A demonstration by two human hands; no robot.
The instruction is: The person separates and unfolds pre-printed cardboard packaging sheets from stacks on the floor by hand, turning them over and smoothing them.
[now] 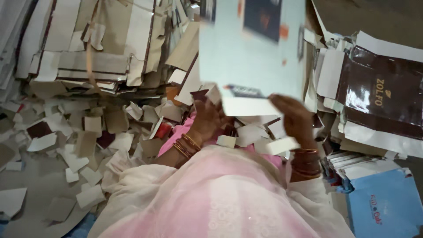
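Between both hands, centre scene: we hold pale blue card sheet (251, 48) upright by near edge. Left hand (207, 117) pinches left corner, right hand (295, 119) pinches right corner. Advise even grip, sheet clear of scrap pieces (88, 132) and flattened carton stack (92, 39) far left.

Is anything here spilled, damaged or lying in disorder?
Yes. Torn white and brown cardboard scraps lie strewn over the grey floor, left of the pale blue printed card sheet that both hands hold.
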